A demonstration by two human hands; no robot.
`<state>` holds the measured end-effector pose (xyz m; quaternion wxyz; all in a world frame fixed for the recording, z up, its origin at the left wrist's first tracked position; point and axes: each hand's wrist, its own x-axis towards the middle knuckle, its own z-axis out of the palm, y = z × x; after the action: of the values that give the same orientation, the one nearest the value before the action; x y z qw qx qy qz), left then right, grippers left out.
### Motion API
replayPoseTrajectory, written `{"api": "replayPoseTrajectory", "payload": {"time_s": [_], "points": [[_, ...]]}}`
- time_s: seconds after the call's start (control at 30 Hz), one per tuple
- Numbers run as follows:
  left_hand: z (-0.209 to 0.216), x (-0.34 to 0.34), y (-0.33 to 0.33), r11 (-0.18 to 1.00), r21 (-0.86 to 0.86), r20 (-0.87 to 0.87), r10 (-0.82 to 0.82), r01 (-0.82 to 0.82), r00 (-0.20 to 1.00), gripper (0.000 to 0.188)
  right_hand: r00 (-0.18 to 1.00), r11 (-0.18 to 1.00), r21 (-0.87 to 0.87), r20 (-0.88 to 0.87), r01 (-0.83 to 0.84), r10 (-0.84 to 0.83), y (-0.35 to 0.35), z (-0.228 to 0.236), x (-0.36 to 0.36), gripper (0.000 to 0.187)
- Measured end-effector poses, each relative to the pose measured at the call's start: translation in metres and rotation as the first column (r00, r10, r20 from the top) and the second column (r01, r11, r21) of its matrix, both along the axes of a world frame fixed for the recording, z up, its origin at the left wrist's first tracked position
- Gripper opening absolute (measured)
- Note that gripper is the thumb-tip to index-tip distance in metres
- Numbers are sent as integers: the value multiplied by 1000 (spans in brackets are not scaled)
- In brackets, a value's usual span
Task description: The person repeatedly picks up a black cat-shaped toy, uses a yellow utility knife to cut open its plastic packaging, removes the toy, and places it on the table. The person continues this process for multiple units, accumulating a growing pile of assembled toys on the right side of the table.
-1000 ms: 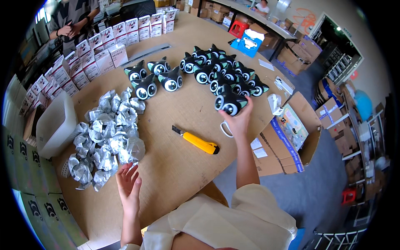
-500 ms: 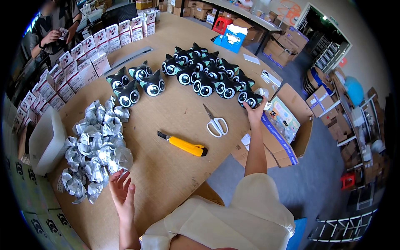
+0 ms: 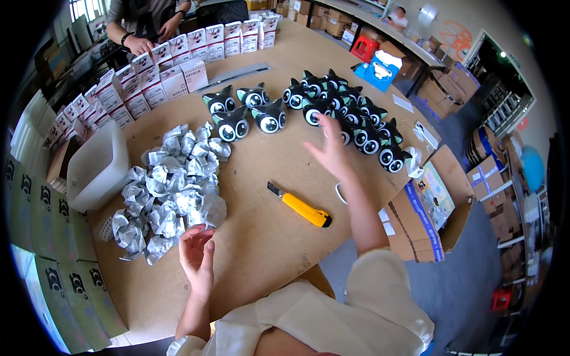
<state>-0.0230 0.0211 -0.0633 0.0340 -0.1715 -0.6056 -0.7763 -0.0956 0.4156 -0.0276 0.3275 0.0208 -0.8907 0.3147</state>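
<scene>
My right hand [image 3: 331,151] reaches over the table with its fingers apart and nothing in them, by the front of a cluster of black big-eyed cat figures [image 3: 367,141]. Several more cat figures [image 3: 268,116] stand in a small group to its left. Beside a pile of crumpled silver wrappers [image 3: 172,184], my left hand [image 3: 199,255] is held with loosely bent fingers and holds nothing. A yellow utility knife [image 3: 304,209] lies on the table between my arms. My right forearm hides most of the scissors; part of a white handle loop [image 3: 339,194] shows.
Rows of small white boxes [image 3: 139,95] line the far left, where another person's hand [image 3: 139,45] touches them. A white plastic bin [image 3: 98,166] and stacked green boxes [image 3: 44,225] stand at left. An open carton [image 3: 415,228] sits at right; a blue tissue box [image 3: 380,70] stands farther back.
My right hand has let go of the rightmost cat figure and moved left over the table. My left hand stays by the wrappers. The view has shifted, so things appear farther right.
</scene>
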Motion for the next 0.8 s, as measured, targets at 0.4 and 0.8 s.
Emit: {"api": "replayPoseTrajectory", "payload": {"time_s": [0.4,0.8], "points": [[-10,13,-3,994,-108,-44,4,-9,999,33,942,971,-31,254,237,-221,-54,-44,-124,93],[1,30,11,805,-564,-415,-85,-183,906,115,749,595,-691,117,-411,653,-218,-62,137,69]]}}
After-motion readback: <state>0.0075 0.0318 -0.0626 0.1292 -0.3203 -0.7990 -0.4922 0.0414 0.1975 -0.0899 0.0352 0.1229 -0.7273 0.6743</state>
